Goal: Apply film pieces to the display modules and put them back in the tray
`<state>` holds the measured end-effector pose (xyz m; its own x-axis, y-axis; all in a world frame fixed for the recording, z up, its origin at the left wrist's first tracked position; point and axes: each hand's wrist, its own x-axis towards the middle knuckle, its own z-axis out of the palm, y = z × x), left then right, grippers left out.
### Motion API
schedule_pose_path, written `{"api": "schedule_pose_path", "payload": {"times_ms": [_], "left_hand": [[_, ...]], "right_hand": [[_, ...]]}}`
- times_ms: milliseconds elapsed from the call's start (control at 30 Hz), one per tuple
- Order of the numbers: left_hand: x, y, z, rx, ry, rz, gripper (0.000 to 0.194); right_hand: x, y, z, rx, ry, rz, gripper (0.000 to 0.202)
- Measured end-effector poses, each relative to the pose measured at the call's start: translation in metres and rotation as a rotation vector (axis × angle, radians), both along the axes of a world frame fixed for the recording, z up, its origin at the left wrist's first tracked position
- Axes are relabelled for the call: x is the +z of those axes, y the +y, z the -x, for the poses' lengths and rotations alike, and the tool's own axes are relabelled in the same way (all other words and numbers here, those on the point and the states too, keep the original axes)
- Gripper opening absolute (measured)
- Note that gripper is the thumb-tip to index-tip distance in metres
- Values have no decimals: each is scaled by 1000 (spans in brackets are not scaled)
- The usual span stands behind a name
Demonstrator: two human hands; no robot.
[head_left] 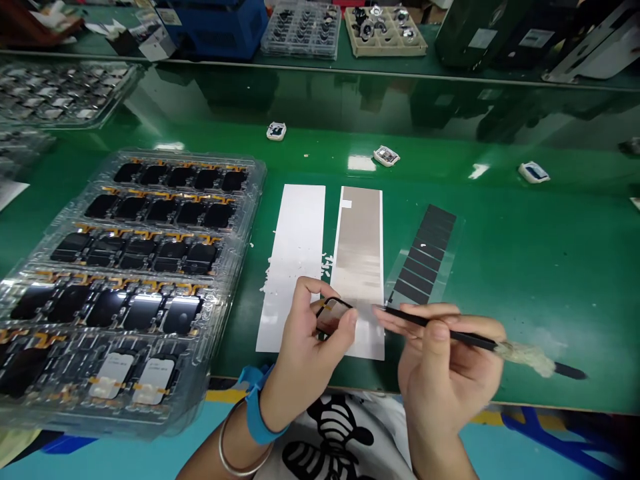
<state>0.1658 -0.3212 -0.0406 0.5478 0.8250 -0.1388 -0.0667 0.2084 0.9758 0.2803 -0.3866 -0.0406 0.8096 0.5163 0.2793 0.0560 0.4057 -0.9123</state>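
Observation:
Between the thumb and fingers of my left hand is a small display module, dark-rimmed with a pale back and an orange flex strip; my fingers cover part of it. My right hand grips a pair of black tweezers wrapped in pale material near the far end. The tweezer tip points left and stands a little to the right of the module, apart from it. Under both lies a beige-grey adhesive sheet with white edges. Left of that is a white strip sheet, with small white scraps between them.
A clear plastic tray of display modules fills the left side. A clear film with black rectangular stickers lies to the right. Several small white-framed pieces, one a watch-like case, sit farther back. Behind, a shelf holds parts trays.

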Motion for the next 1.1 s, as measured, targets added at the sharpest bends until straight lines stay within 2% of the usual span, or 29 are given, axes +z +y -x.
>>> {"api": "schedule_pose_path", "payload": {"times_ms": [67, 133, 233, 367, 567, 733, 967, 1100], "left_hand": [[1, -1, 0, -41, 46, -30, 17], [3, -3, -2, -135, 101, -110, 9], [5, -6, -8, -334, 240, -290, 7], [4, -7, -17, -488, 411, -506, 13], [-2, -6, -20, -519, 483, -562, 14], [1, -6, -19, -517, 484, -553, 14], [1, -6, -19, -511, 486, -536, 17], [0, -7, -20, -491, 481, -504, 16]], "right_hand": [[1, -6, -13, -71, -50, 64, 16], [-1, -14, -30, -100, -78, 197, 21], [-7, -22, -51, -62, -96, 378, 21], [-17, -22, -59, 5, -74, 447, 23], [-21, -18, -55, 50, -39, 515, 23], [-20, -19, -56, 49, -23, 498, 23], [-19, -18, -55, 32, -15, 554, 26], [-20, -18, -56, 41, 7, 486, 28]]}}
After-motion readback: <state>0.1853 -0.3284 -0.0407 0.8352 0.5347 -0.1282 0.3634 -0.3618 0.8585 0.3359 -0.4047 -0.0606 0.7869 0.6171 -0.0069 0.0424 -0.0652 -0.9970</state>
